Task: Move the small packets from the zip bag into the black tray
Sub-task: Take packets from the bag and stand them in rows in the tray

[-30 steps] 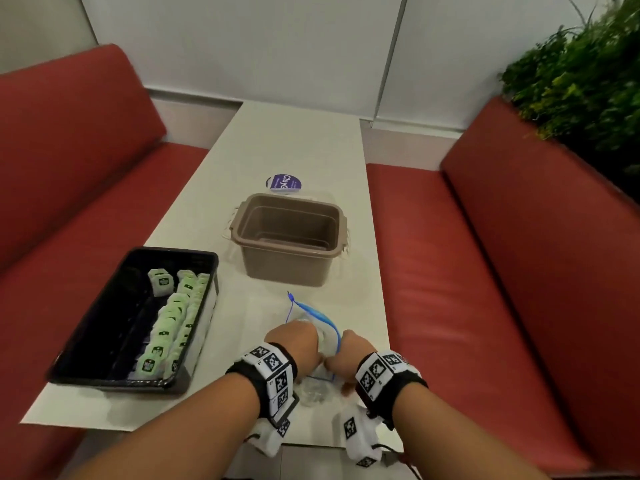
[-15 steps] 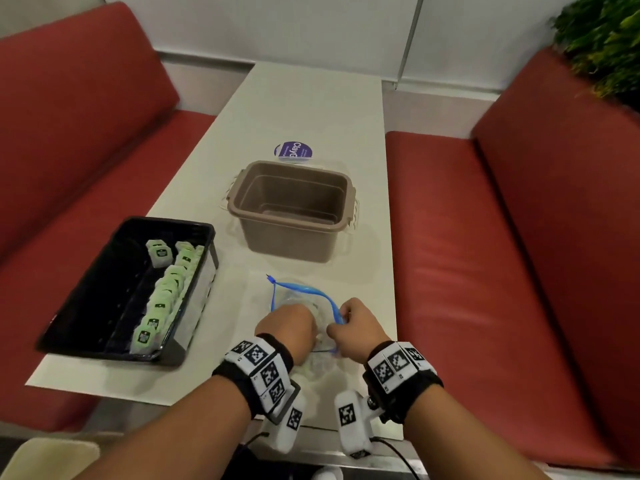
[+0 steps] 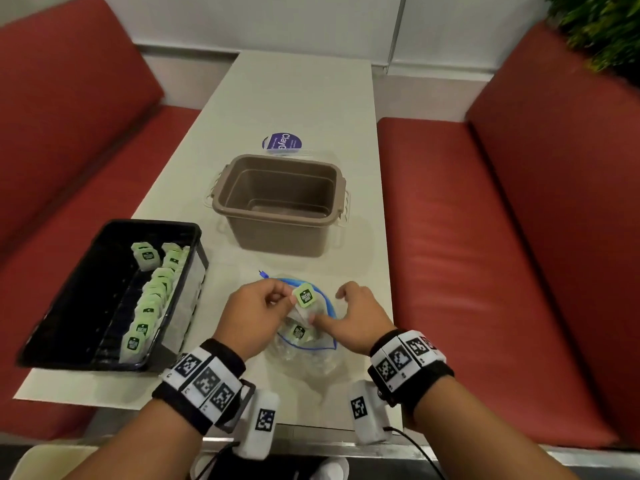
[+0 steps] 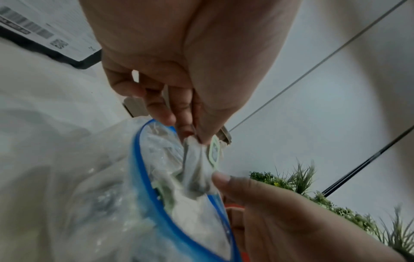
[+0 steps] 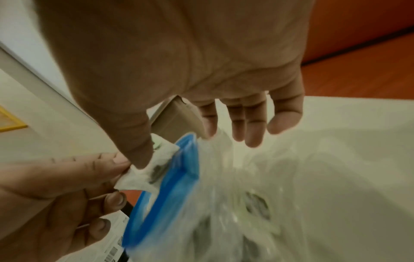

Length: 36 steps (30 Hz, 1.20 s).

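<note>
At the near edge of the surface I see my left hand with its fingers curled, pinching a small green packet together with a bit of white wrapper just above the mouth of the zip bag. From the left wrist view, the packet hangs from the fingertips right at the bag's blue rim. My right hand lies over the bag's right side, its fingers loosely spread; its thumb presses on the same white wrapper beside the blue rim, and the other fingers rest on the clear plastic without closing round it. More packets show through the plastic inside the bag, one with a dark label.

To my left sits the black tray, with a row of green packets lined along its right wall and one more lying apart near the far end. Beyond the bag stands a brown tub, open at the top, and behind it a round purple sticker lies flat. Red benches run along both sides, and a green plant fills the upper right corner.
</note>
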Tool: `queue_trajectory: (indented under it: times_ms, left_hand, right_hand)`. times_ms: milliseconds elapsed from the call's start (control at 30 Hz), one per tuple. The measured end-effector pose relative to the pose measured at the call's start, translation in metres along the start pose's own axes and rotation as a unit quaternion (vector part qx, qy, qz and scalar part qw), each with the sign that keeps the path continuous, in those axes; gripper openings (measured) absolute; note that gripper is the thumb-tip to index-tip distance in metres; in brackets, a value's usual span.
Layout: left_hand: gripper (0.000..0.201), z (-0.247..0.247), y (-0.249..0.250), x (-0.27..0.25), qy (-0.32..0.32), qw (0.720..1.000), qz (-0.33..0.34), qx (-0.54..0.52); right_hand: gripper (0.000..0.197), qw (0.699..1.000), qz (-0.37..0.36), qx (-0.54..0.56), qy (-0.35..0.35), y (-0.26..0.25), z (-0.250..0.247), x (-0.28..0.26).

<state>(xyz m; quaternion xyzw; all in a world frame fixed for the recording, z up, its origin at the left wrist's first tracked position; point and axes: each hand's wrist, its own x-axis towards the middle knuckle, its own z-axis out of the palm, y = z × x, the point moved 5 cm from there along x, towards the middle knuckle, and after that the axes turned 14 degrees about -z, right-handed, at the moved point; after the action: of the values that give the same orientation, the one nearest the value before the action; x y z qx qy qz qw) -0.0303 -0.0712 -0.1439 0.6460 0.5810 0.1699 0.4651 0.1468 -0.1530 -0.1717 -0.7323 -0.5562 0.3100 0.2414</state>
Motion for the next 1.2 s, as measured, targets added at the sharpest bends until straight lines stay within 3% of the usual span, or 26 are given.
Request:
queue_trajectory:
  times_ms: [67,133,233,367,567,700,867,933,1033,1100,1200]
  left_hand:
    - [0.007,-0.002,0.002,-0.002,-0.023,0.998,0.0,-0.058]
    - [0.004,-0.003,0.008,-0.005,-0.052,0.994,0.003,-0.092]
    - [0.007,-0.001,0.014,-0.008,-0.074,0.991,0.013,-0.107]
    - [0.02,0.003,0.011,-0.009,-0.1,0.99,-0.003,-0.103]
    - [0.037,-0.007,0.005,-0.012,-0.1,0.995,0.001,-0.02]
    - [0.023,-0.023,0.004,-0.01,-0.07,0.996,-0.023,-0.057]
    - [0.018,-0.041,-0.011,0.002,-0.041,0.991,-0.066,-0.113]
    - [0.018,-0.046,-0.013,0.003,-0.063,0.973,-0.09,-0.204]
    - [0.017,-0.056,-0.011,0.004,-0.128,0.92,-0.138,-0.344]
    - [0.016,-0.063,-0.01,0.005,-0.178,0.891,-0.175,-0.38]
    - [0.02,-0.077,-0.012,0.005,-0.221,0.877,-0.208,-0.373]
  right_hand:
    - [0.059,0.997,-0.055,0.012,0.042,-0.008,-0.01,0.003]
    - [0.045,0.991,-0.101,0.058,0.063,-0.018,-0.016,0.005]
    - [0.023,0.984,-0.105,0.14,0.036,-0.027,-0.011,0.007]
    - [0.007,0.973,-0.11,0.196,0.048,-0.03,-0.007,0.009]
    - [0.011,0.96,-0.09,0.247,0.093,-0.03,-0.009,0.011]
    - [0.006,0.947,-0.064,0.296,0.106,-0.032,-0.006,0.017]
    - [0.02,0.927,-0.068,0.354,0.107,-0.059,-0.006,0.02]
    - [0.017,0.929,-0.082,0.343,0.114,-0.07,-0.006,0.023]
    - [0.024,0.936,-0.119,0.314,0.1,-0.09,-0.004,0.026]
    - [0.028,0.943,-0.162,0.28,0.071,-0.108,-0.005,0.028]
    - [0.019,0.951,-0.202,0.23,0.05,-0.139,-0.005,0.034]
